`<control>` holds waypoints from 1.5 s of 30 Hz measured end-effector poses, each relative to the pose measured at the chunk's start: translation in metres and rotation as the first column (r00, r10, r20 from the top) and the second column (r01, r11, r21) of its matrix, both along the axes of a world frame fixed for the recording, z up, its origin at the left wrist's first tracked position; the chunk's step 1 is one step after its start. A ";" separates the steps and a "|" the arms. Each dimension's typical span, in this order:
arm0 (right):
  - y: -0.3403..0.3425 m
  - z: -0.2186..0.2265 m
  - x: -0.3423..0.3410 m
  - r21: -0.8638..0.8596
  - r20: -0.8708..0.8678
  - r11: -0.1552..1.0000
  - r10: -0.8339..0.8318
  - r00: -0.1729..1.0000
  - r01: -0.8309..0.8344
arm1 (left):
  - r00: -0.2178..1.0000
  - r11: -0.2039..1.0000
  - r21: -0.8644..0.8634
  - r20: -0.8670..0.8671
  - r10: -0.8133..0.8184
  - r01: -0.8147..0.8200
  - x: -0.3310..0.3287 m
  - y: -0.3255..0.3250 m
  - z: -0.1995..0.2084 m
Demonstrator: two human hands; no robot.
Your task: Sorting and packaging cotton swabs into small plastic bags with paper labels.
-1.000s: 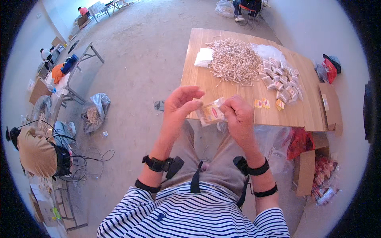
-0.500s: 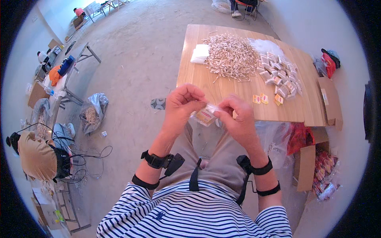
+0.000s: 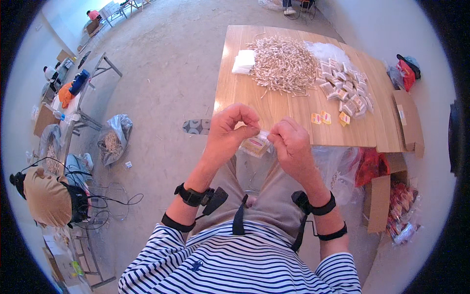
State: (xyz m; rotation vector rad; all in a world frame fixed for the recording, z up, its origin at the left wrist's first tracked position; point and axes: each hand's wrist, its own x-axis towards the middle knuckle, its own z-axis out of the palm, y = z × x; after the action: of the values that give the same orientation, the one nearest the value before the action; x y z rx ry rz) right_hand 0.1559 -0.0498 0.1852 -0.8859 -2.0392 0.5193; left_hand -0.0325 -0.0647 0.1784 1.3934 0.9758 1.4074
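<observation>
Between my hands, just off the near edge of the table, hangs a small clear plastic bag (image 3: 255, 146) with a yellow-and-red card inside; pale contents show behind the card. My left hand (image 3: 227, 131) pinches the bag's upper left corner between thumb and fingers. At the upper right corner, the thumb and bent fingers of my right hand (image 3: 292, 146) are closed on it. On the wooden table (image 3: 236, 95) lies a big loose heap of cotton swabs (image 3: 284, 66). Several filled swab bags (image 3: 348, 93) are piled to its right, and a few yellow cards (image 3: 320, 117) lie nearer me.
A white stack (image 3: 243, 62) sits left of the heap, clear plastic (image 3: 329, 53) behind it. Cardboard boxes (image 3: 377, 206) stand right of the table. To the left, another person (image 3: 49, 196) sits near cables and a grey bag of swabs (image 3: 113, 139) on the floor.
My right fingers have drawn in closer along the bag's top edge, and the bag has tilted slightly. My left hand keeps its pinch. The view has shifted a little.
</observation>
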 end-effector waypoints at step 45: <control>0.030 -0.042 0.019 -0.243 -0.024 0.967 -0.085 0.996 0.077 | 0.925 0.896 -0.342 0.345 -0.159 0.282 0.028 0.020 -0.069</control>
State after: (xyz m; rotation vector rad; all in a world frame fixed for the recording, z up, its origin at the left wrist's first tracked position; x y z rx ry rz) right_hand 0.1747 -0.0193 0.1437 -1.0923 -1.9265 0.7435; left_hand -0.0042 -0.0445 0.1090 0.9234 0.8034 1.1398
